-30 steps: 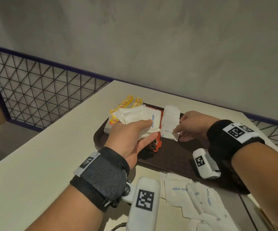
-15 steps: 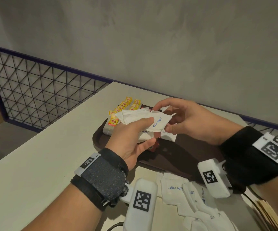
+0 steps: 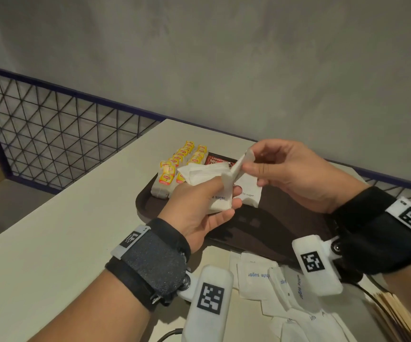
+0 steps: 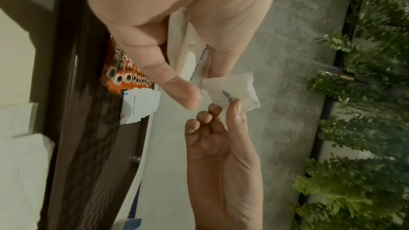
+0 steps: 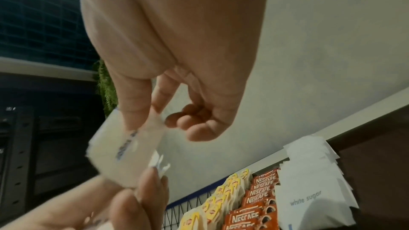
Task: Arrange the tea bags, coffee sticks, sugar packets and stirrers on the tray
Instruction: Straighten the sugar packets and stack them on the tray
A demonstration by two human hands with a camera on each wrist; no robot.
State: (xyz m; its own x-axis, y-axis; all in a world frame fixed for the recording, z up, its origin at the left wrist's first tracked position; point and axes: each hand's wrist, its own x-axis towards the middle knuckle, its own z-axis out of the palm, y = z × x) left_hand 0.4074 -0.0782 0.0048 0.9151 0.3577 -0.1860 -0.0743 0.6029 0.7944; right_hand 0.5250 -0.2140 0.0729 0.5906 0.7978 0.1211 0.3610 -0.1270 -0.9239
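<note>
Beige table point(image 3: 51, 230), brown tray point(image 3: 273, 230) | left hand point(image 3: 199, 208) grips sugar stack point(image 3: 218, 203) | right hand point(image 3: 291, 174) pinches one packet point(image 3: 240, 164) | peel singly, square on tray pile

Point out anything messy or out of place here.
Loose sugar packets lie jumbled and overlapping on the table, off the tray. On the tray, tea bags sit in neat rows.

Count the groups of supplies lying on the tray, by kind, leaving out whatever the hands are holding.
Tea bag rows: 2
Coffee stick rows: 1
Sugar packet stacks: 1
Total: 4
</note>
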